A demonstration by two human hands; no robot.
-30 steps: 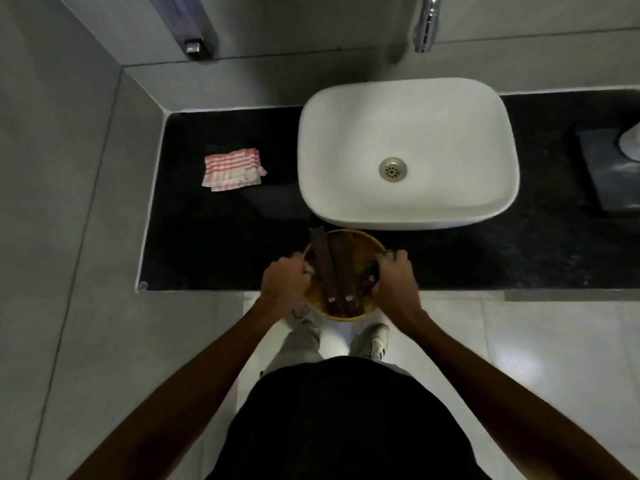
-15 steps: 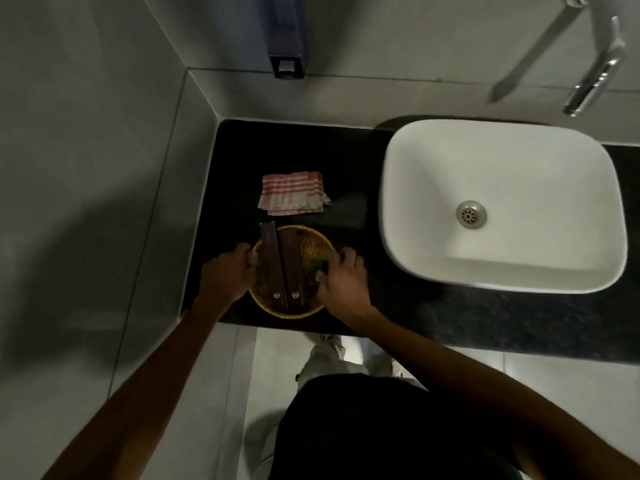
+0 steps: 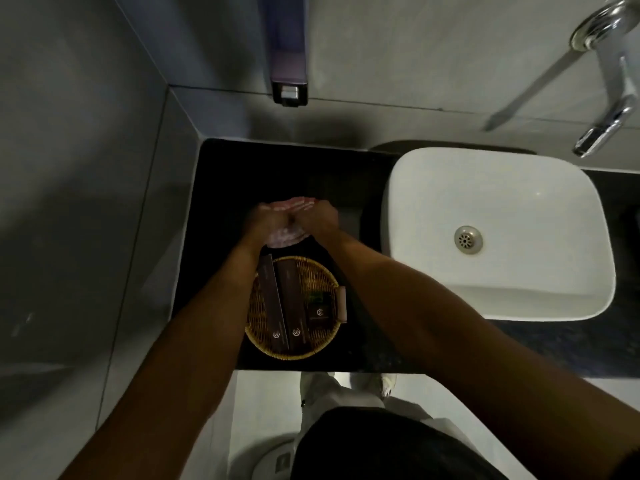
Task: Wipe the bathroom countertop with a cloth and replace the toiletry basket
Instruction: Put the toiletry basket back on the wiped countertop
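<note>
The basket (image 3: 294, 308) sits on the near part of the dark countertop (image 3: 221, 188), left of the white sink (image 3: 495, 233) and close to the front edge. It is a round woven one holding two long dark boxes (image 3: 282, 303) side by side and a smaller dark packet (image 3: 318, 308) at their right. Neither hand touches it, so the putting-back part of the task looks done, or close to it.

Just beyond the basket, farther from the person, lies the red-and-white striped cloth (image 3: 285, 237). Both hands are on it: the left hand (image 3: 265, 220) and the right hand (image 3: 317, 216) meet over the fabric, fingers curled and seeming to gather or grip it, though blur and dim light hide the exact hold. The cloth appears to be touching or barely off the counter; which one cannot be told.

Whether the counter has been wiped cannot be read from its surface, which is dark and shows no streaks or wet marks. Judging by the hands, what remains is work with the cloth, either wiping or clearing it away.

On the far wall hang a soap dispenser (image 3: 287, 57) and, to the right, a chrome tap (image 3: 609, 109).
</note>
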